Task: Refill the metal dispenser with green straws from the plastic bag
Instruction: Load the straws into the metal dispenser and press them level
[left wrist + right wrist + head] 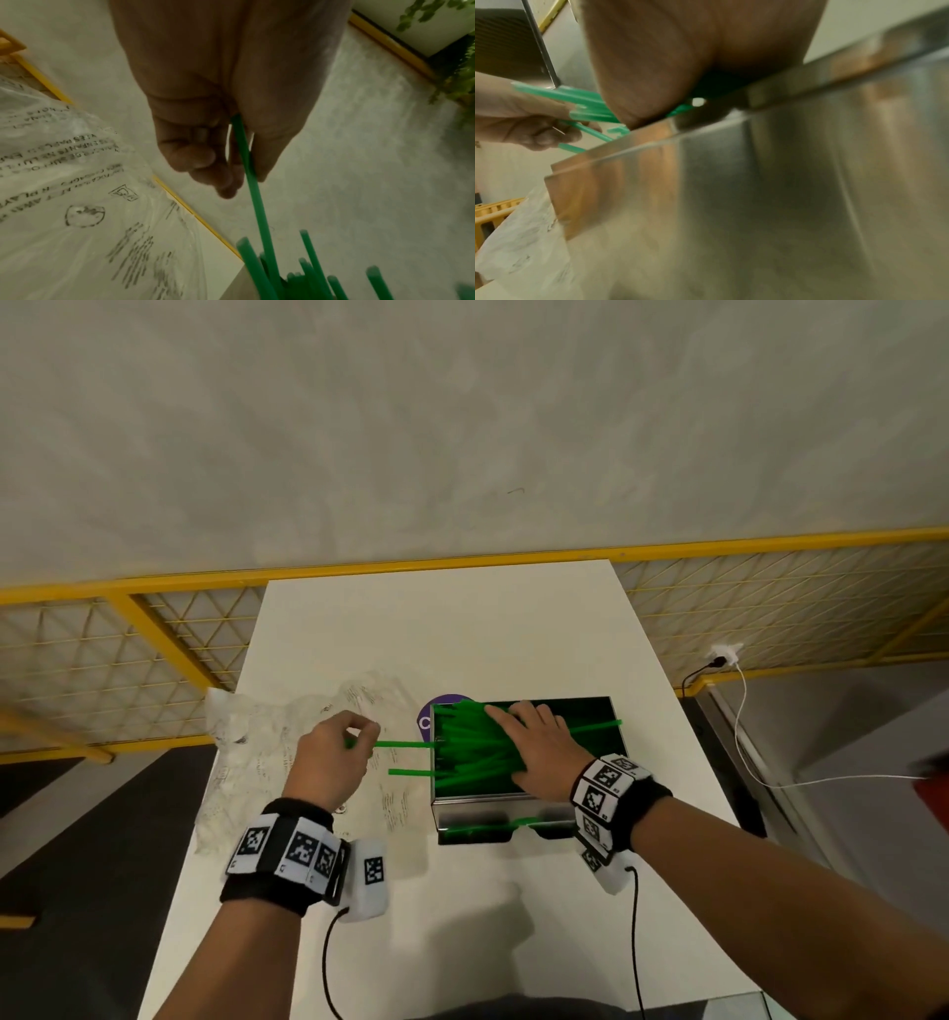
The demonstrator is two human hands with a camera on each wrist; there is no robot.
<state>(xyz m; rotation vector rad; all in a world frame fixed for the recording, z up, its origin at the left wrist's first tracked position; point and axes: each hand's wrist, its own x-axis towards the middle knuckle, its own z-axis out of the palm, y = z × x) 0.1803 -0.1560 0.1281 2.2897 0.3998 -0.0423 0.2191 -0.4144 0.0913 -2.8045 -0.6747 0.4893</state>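
Note:
The open metal dispenser (595, 711) sits mid-table, heaped with green straws (472, 757). My right hand (534, 747) lies flat on the pile, fingers straight, pressing it down; in the right wrist view the palm (654, 71) covers the straws above the steel wall (782, 182). My left hand (334, 752) pinches the end of one green straw (405, 744) that sticks out over the dispenser's left wall; the left wrist view shows this straw (254, 182) between thumb and fingers. A second straw (411, 772) juts out below it, and another (598, 725) pokes out to the right. The crumpled clear plastic bag (257, 752) lies left of the dispenser.
The white table (462, 634) has bare surface behind and in front of the dispenser. A purple round sticker (429, 713) shows at the dispenser's back left. A yellow mesh railing (154, 639) runs behind the table. A white cable and plug (724, 654) lie to the right.

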